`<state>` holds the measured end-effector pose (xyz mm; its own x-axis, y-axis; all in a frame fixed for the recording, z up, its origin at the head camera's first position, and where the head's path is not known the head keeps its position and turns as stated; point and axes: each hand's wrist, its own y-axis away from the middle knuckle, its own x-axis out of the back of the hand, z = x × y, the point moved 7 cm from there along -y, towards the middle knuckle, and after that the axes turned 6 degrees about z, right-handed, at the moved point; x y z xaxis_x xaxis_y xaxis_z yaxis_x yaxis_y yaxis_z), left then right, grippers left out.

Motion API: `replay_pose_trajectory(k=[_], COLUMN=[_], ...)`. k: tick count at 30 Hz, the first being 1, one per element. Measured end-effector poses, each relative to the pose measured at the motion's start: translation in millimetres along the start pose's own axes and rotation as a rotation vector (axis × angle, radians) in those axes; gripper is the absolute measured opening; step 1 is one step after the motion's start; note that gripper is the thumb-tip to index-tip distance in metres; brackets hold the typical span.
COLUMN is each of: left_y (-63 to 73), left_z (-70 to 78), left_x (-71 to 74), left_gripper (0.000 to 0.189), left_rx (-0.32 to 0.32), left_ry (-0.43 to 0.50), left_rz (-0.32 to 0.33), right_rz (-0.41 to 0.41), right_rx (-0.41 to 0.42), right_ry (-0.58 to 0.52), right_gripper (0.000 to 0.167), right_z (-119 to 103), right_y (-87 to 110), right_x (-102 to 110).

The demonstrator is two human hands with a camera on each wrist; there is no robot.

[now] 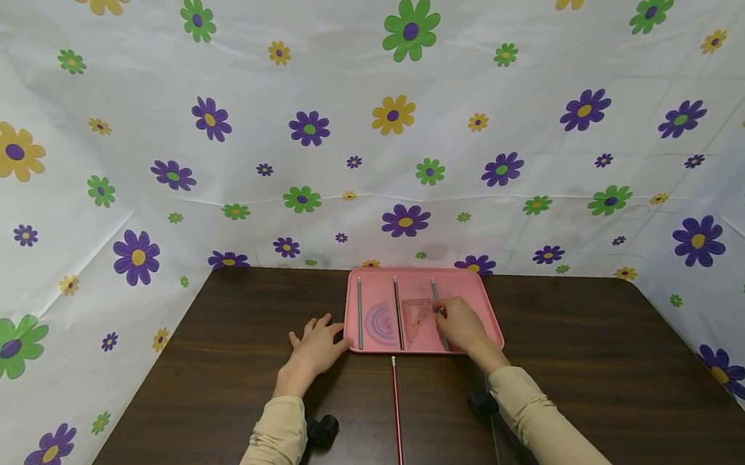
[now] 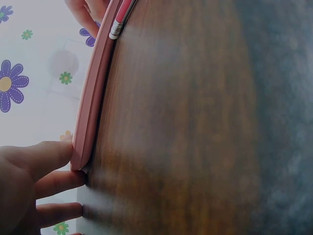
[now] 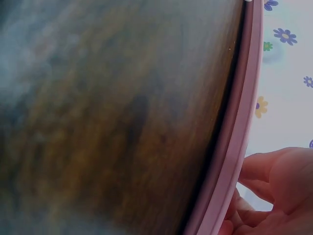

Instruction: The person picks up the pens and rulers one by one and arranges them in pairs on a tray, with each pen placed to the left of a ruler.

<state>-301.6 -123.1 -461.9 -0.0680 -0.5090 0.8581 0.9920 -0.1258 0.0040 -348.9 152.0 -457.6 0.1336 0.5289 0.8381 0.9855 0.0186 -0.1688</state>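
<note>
A pink tray (image 1: 375, 269) lies on the table. My left hand (image 1: 314, 349) rests at its near left corner, with the thumb (image 2: 56, 155) on the rim and the other fingers spread. Over the tray's right part, my right hand (image 1: 464, 324) pinches a green pencil (image 1: 434, 287) with curled fingers; much of that hand is behind the tray rim in the right wrist view. A set square (image 1: 412, 318) lies just left of these fingers. Further left on the tray are a black pencil (image 1: 398, 311), a protractor (image 1: 378, 325) and another green pencil (image 1: 360, 314).
A red pencil (image 1: 397, 420) with a white eraser end points at the tray's near edge. Beside the right forearm lies a clear ruler (image 1: 505, 448), partly covered by the sleeve. The dark wooden table (image 1: 242, 330) meets a flower-patterned cloth (image 1: 345, 220) at the back.
</note>
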Motion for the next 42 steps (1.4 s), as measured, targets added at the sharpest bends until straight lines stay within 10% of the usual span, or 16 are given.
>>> replay_pose_trajectory(k=[42], left_y=[-0.4], left_z=[-0.7], left_x=[-1.1], left_gripper=[0.052], left_rx=[0.004], left_ry=[-0.007], left_rz=[0.0], right_rz=[-0.049], right_rx=[0.009], right_ry=[0.021], right_gripper=[0.051], right_z=[-9], right_y=[22.5], right_x=[13])
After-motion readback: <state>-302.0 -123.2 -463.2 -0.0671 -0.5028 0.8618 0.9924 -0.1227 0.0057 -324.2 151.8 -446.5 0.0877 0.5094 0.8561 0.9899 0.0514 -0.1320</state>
